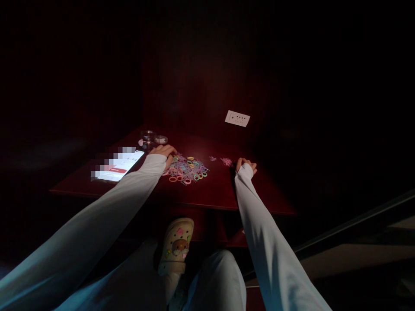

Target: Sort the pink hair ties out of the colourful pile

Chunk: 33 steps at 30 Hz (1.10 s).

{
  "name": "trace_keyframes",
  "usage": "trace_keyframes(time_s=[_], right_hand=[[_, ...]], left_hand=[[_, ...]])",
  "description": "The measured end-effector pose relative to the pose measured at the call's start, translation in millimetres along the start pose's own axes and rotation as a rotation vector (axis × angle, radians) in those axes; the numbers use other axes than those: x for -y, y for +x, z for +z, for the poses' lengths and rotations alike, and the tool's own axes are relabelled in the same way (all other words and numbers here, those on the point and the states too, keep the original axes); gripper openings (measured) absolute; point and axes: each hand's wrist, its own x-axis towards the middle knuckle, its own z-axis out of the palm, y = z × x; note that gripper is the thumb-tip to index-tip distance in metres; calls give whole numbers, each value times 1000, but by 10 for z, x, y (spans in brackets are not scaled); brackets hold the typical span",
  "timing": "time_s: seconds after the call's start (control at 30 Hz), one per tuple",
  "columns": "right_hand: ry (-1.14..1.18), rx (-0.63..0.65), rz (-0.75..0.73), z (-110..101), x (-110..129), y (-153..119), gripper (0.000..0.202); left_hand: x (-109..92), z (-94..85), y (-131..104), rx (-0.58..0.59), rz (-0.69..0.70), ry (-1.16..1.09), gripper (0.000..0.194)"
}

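And on the near left of the table point(214, 194), the smartphone point(121, 166) glows with digits that look like 8:04, the first one soft. Below them sits a red button point(117, 170) with pale lettering, too small to read, and more blurred print on the screen.

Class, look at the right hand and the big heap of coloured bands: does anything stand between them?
Yes, but only low things: a small pink cluster lies just beside the right hand, on the side toward the big heap, and a smaller purple cluster lies farther along. Nothing taller is visible.
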Motion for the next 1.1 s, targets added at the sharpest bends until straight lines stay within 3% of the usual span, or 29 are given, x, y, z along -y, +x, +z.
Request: trace_keyframes(time_s=[0.4, 0.6, 0.77, 0.9, 1.1], right_hand=[[60, -65, -56, -9, 41, -26, 34], [41, -20, -237, -15, 161, -101, 35], [131, 108, -474, 40, 468, -321, 34], [263, 263, -513, 135, 793, -557, 38], [334, 429, -616, 225, 1153, -794, 36]], left_hand=[[110, 103, -3, 2, -50, 9, 27], [129, 140, 10, 19, -40, 4, 27], [185, 233, 50, 21, -29, -25, 31], [216, 299, 73, 45, -13, -63, 35], [181, 263, 26, 34, 57, -84, 41]])
